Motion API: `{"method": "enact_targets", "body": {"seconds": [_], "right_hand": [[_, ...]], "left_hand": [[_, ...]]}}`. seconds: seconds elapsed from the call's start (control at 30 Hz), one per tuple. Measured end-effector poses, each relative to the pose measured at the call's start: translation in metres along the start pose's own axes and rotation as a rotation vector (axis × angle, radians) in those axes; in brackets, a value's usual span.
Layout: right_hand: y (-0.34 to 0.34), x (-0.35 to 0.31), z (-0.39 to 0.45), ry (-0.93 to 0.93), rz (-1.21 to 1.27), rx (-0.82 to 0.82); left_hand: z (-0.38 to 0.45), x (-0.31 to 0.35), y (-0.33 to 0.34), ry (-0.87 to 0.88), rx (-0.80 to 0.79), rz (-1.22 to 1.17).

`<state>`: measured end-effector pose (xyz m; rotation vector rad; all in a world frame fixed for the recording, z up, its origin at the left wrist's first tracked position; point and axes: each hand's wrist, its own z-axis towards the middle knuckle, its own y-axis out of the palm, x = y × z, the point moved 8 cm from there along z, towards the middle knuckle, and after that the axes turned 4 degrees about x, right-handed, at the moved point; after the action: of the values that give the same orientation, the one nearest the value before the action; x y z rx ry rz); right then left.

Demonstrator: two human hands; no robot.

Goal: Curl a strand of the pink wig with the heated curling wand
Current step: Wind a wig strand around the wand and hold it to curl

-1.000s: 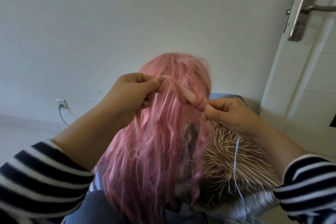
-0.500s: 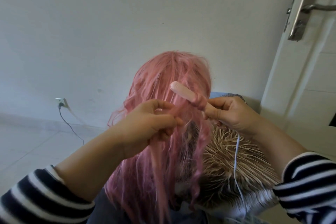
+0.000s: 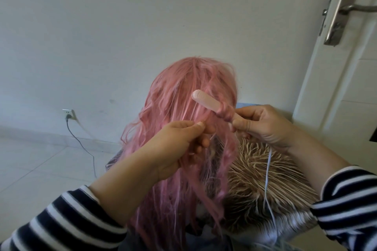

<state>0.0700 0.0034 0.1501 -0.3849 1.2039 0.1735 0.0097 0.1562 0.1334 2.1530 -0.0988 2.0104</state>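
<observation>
The long pink wig [image 3: 173,120] hangs in the middle of the head view, seen from behind. My right hand [image 3: 263,124] grips the handle of the pale pink curling wand [image 3: 206,101], which points up and to the left across the wig. A few turns of pink hair are wound round the wand close to my fingers. My left hand [image 3: 183,142] sits just below and left of the wand, thumb and forefinger pinched on a strand of the wig. The wand's thin white cord [image 3: 267,177] drops from my right hand.
A spiky tan and brown furry thing [image 3: 265,181] lies right of the wig, under the cord. A wall socket [image 3: 68,113] with a dark cable plugged in is at the left, above the pale tiled floor. A white door with a metal handle [image 3: 342,12] stands at the right.
My left hand came down from beside the wand's tip to below it and now pinches a strand lower on the wig. The wand's outer half is now bare; the right hand barely moved.
</observation>
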Motion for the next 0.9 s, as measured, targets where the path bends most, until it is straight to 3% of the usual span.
{"method": "enact_targets", "body": {"seconds": [0.9], "right_hand": [[-0.003,-0.007,0.001,0.019,-0.054,-0.035]], "left_hand": [[0.013,0.006,-0.002,0.05,0.035,-0.093]]}}
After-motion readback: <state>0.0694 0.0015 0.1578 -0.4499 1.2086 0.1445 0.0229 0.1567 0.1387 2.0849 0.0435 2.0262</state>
